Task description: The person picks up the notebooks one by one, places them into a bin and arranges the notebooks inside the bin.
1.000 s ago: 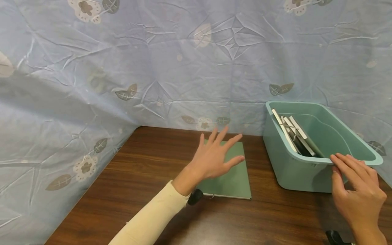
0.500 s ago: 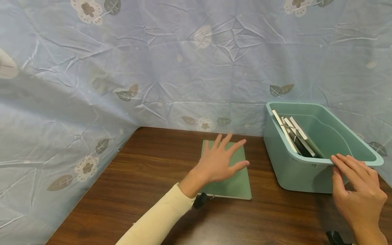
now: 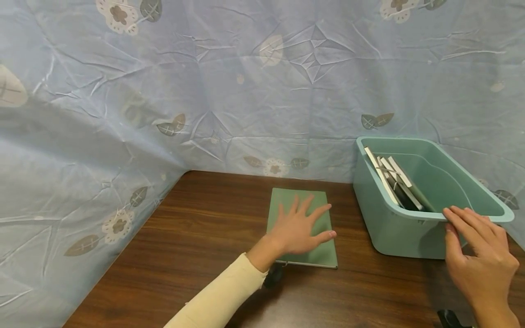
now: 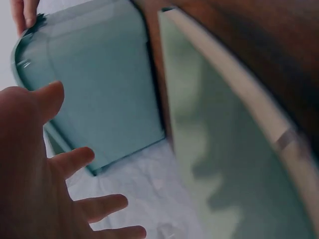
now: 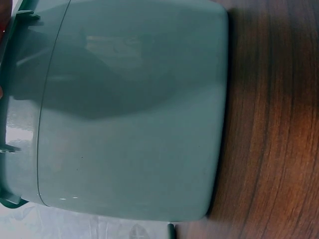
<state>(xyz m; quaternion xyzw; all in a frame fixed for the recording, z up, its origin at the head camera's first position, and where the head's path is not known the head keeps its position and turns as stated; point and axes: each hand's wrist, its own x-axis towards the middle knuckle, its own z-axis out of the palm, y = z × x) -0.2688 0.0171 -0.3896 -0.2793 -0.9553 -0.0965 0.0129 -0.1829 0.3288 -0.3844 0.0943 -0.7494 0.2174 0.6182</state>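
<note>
In the head view a green-covered notebook [image 3: 303,255] lies flat on the brown wooden table. Over it my left hand [image 3: 295,232] hovers palm down with fingers spread; the left wrist view shows a gap and the hand's shadow on the cover [image 4: 199,124]. At the right stands a teal plastic bin [image 3: 404,234]. My right hand [image 3: 480,255] holds its near rim, fingers over the edge and thumb against the outer wall. Only a sliver of that hand enters the right wrist view, where the bin's wall [image 5: 129,124] fills most of the frame.
Several books or notebooks [image 3: 395,180], some tied with a thin cord, lean along the bin's left inner wall. A pale blue floral cloth [image 3: 246,91] hangs behind and at the left of the table [image 3: 197,228].
My left hand has come lower and slightly to the right over the notebook, its fingers still spread. The right hand and the bin keep their places.
</note>
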